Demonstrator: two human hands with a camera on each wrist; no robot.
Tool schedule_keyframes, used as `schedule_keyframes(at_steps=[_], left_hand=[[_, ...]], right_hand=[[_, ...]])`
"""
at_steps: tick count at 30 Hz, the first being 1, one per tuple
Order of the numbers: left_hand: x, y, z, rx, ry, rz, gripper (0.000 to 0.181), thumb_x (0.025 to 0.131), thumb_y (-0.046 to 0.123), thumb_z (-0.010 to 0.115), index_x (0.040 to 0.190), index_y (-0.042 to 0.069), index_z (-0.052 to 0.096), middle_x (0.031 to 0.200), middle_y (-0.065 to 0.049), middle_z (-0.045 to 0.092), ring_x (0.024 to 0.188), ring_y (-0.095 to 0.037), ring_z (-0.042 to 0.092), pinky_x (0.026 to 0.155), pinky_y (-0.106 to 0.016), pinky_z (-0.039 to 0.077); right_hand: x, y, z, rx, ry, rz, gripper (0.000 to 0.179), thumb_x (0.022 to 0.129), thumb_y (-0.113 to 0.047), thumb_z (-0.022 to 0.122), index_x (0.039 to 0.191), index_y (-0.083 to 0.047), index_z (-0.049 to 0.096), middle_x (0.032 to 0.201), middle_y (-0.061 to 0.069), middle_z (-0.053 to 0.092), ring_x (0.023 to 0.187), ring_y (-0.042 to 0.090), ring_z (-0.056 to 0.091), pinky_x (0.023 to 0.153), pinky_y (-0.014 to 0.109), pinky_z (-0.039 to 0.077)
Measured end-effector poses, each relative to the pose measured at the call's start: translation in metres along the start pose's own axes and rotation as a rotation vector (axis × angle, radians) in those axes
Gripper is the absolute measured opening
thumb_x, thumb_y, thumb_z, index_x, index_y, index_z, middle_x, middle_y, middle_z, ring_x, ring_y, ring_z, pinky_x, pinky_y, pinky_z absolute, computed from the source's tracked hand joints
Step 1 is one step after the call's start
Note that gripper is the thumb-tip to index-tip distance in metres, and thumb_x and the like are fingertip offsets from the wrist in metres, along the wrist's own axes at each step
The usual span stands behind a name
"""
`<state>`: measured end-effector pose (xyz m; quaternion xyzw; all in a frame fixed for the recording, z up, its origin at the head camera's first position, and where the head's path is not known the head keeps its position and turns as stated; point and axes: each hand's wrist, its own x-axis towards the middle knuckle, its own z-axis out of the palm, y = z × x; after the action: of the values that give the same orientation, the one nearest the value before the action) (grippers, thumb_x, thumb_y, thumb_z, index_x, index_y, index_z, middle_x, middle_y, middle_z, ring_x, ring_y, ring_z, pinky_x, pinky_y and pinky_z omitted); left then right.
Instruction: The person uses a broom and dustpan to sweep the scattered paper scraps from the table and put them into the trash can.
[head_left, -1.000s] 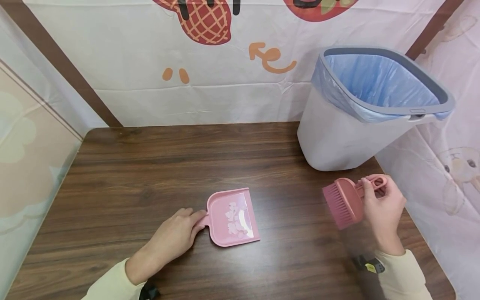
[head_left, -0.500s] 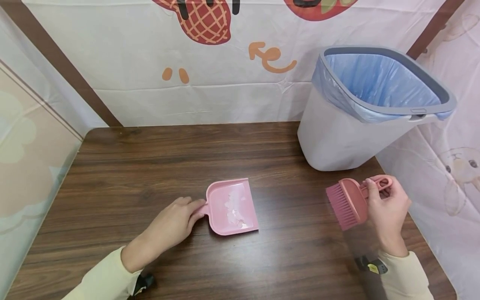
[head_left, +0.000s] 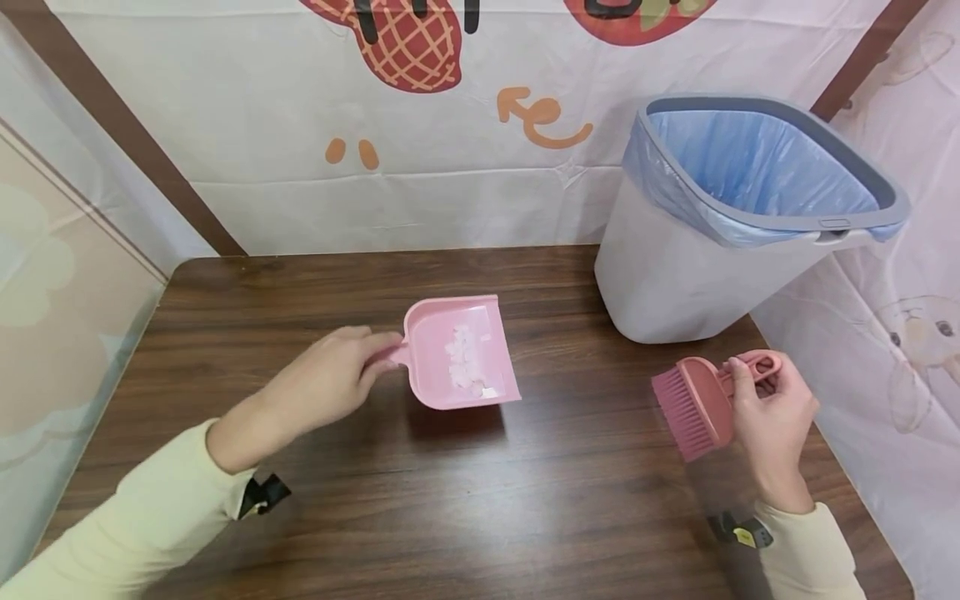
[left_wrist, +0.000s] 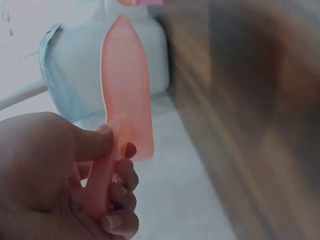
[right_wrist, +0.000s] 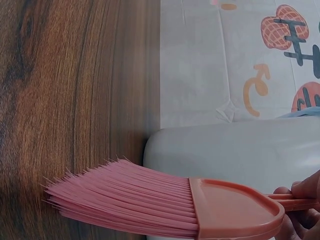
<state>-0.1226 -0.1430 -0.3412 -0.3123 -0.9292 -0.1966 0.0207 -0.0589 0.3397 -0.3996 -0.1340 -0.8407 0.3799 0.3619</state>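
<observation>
In the head view my left hand (head_left: 318, 379) grips the handle of a pink dustpan (head_left: 427, 358), which is raised above the table with its shadow below it. White paper scraps (head_left: 465, 362) lie in the pan. The left wrist view shows the dustpan (left_wrist: 127, 75) from behind, fingers and thumb wrapped round its handle. On the right, my right hand (head_left: 776, 421) holds a pink hand brush (head_left: 705, 400) by its looped handle, bristles pointing left. Close to the tabletop, the brush's bristles (right_wrist: 125, 197) fan out in the right wrist view.
A grey-white trash bin (head_left: 675, 275) with a blue liner (head_left: 757, 158) stands at the table's back right, just beyond the brush. The wooden table (head_left: 300, 292) meets a printed cloth wall (head_left: 465, 200) behind; more cloth hangs at both sides.
My left hand has lifted the dustpan off the table and carried it away from me, toward the back. The right hand with the brush has barely shifted.
</observation>
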Motion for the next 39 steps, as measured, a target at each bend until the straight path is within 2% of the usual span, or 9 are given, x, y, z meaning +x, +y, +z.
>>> schedule_keyframes(at_steps=[5,11,17,20,24,27,31,34,39], left_hand=[[0.021,0.0,-0.036,-0.019,-0.046,-0.037,0.031,0.099,0.012,0.066,0.128,0.002,0.067,0.093,-0.007,0.07,0.087,-0.025,0.063,0.083,-0.049,0.052],[0.048,0.002,-0.075,-0.027,-0.074,-0.054,0.033,0.101,0.014,0.064,0.132,0.005,0.066,0.104,-0.009,0.072,0.086,-0.024,0.06,0.08,-0.046,0.049],[0.073,0.003,-0.108,-0.037,-0.102,-0.033,0.036,0.102,0.016,0.061,0.136,0.003,0.063,0.12,-0.016,0.072,0.101,-0.028,0.065,0.091,-0.052,0.05],[0.085,0.003,-0.123,-0.043,-0.127,-0.023,0.039,0.105,0.02,0.057,0.139,0.003,0.061,0.128,-0.016,0.068,0.102,-0.027,0.065,0.092,-0.05,0.05],[0.102,0.001,-0.139,-0.015,-0.137,-0.007,0.041,0.106,0.022,0.054,0.141,0.001,0.058,0.132,-0.019,0.065,0.093,-0.027,0.061,0.085,-0.046,0.049],[0.115,0.001,-0.148,0.015,-0.123,0.013,0.041,0.106,0.021,0.054,0.14,-0.001,0.058,0.117,-0.019,0.069,0.082,-0.026,0.056,0.074,-0.04,0.046],[0.131,0.007,-0.159,0.058,-0.131,0.012,0.043,0.106,0.025,0.054,0.141,0.0,0.058,0.101,-0.015,0.065,0.078,-0.024,0.049,0.066,-0.035,0.038],[0.144,0.016,-0.167,0.084,-0.145,0.022,0.043,0.107,0.027,0.052,0.141,0.003,0.058,0.095,-0.013,0.062,0.076,-0.023,0.05,0.064,-0.032,0.04],[0.169,0.031,-0.178,0.114,-0.161,0.017,0.046,0.107,0.034,0.05,0.145,0.008,0.056,0.086,-0.011,0.054,0.059,-0.019,0.053,0.056,-0.029,0.042]], right_hand=[[0.001,0.0,0.0,-0.005,-0.001,-0.001,0.009,0.094,-0.006,0.071,0.094,0.003,0.069,0.074,-0.033,0.059,0.062,-0.01,0.057,0.059,0.005,0.042],[0.001,-0.001,0.002,0.002,-0.002,-0.003,0.009,0.094,-0.005,0.071,0.094,0.003,0.069,0.074,-0.032,0.059,0.062,-0.01,0.057,0.059,0.005,0.043],[0.002,-0.001,0.003,0.001,0.0,-0.009,0.008,0.093,-0.003,0.071,0.094,0.004,0.069,0.074,-0.032,0.059,0.063,-0.01,0.057,0.059,0.005,0.043],[0.002,-0.002,0.003,-0.003,-0.001,-0.014,0.007,0.093,-0.003,0.071,0.095,0.004,0.069,0.075,-0.032,0.058,0.063,-0.01,0.057,0.06,0.005,0.043],[0.003,-0.003,0.003,-0.007,-0.003,-0.011,0.009,0.093,-0.005,0.071,0.095,0.004,0.069,0.075,-0.032,0.058,0.063,-0.01,0.056,0.059,0.005,0.042],[0.003,-0.003,0.003,-0.008,-0.003,-0.006,0.009,0.093,-0.005,0.071,0.094,0.004,0.069,0.075,-0.033,0.058,0.063,-0.01,0.056,0.059,0.005,0.042],[0.002,-0.004,0.002,-0.012,-0.007,-0.001,0.009,0.093,-0.005,0.071,0.094,0.004,0.069,0.074,-0.032,0.058,0.063,-0.009,0.056,0.059,0.006,0.042],[0.001,-0.003,0.002,-0.015,-0.012,0.004,0.009,0.094,-0.006,0.071,0.095,0.003,0.068,0.075,-0.031,0.058,0.063,-0.009,0.057,0.059,0.006,0.042],[0.001,-0.002,0.002,-0.019,-0.013,0.001,0.01,0.094,-0.006,0.071,0.094,0.003,0.069,0.075,-0.033,0.058,0.063,-0.01,0.057,0.059,0.005,0.042]])
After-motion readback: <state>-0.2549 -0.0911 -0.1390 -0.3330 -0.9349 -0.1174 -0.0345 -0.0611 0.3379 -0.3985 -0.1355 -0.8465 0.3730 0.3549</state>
